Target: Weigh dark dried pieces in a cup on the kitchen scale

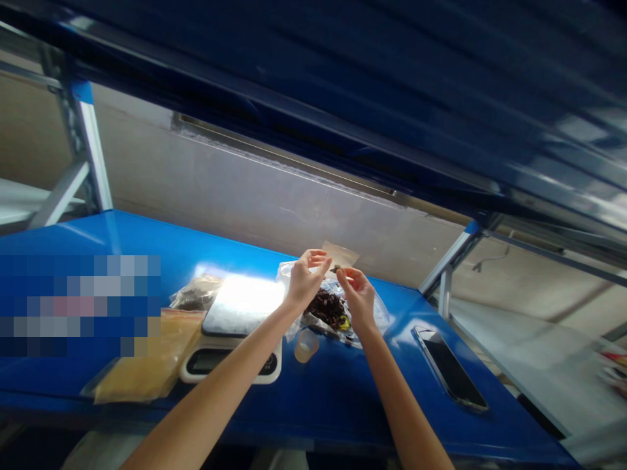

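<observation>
My left hand [307, 279] has its fingers curled at the edge of a small see-through bag [341, 250], which stands up between my hands. Thumb and fingers of my right hand [359, 294] pinch a small dark piece [335, 268] in front of this bag; its kind is too small to tell. Beneath both hands lies an opened clear plastic bag [381, 314] with a heap of dark brown dried bits [324, 308] and a spot of yellow in it. A small translucent cup [306, 346] stands just in front of the heap.
Left of my forearm sits a white digital kitchen scale [245, 307] with bright glare on its plate. Beside it are a clear bag of dark contents [197, 292] and flat yellowish bags [142, 365]. A phone [450, 369] lies right. A blue shelf [313, 98] hangs low overhead.
</observation>
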Action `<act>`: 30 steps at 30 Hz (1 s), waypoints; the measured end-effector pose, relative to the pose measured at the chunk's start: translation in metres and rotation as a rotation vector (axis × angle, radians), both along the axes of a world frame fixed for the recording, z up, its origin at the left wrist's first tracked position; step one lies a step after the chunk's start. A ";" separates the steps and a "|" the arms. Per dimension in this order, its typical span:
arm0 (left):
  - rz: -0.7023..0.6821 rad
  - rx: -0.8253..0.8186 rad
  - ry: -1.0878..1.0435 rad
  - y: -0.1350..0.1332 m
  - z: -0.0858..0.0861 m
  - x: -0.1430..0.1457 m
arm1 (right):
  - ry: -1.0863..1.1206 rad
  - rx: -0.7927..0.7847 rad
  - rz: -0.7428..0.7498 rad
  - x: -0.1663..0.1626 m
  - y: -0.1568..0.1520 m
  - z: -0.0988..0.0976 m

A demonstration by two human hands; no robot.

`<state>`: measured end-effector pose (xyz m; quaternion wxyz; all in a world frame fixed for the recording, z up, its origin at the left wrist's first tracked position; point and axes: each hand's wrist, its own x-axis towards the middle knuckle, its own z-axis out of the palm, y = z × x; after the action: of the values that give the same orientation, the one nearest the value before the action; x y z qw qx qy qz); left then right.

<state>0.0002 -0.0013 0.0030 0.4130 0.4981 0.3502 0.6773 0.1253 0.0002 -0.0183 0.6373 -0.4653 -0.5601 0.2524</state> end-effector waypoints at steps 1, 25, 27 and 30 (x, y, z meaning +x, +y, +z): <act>0.007 -0.011 0.020 0.000 0.000 -0.001 | 0.012 -0.009 0.011 0.000 -0.001 0.001; 0.173 0.080 0.239 -0.004 0.005 -0.001 | 0.075 0.062 -0.025 0.000 0.002 -0.004; 0.165 0.086 0.271 -0.003 0.003 -0.001 | 0.083 0.053 -0.014 -0.001 0.001 -0.003; 0.198 0.084 0.272 -0.002 0.002 0.000 | 0.133 0.010 0.000 -0.002 -0.001 -0.001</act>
<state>0.0001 -0.0033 0.0048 0.2721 0.5649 0.4217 0.6551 0.1235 -0.0003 -0.0193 0.6754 -0.4443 -0.5177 0.2799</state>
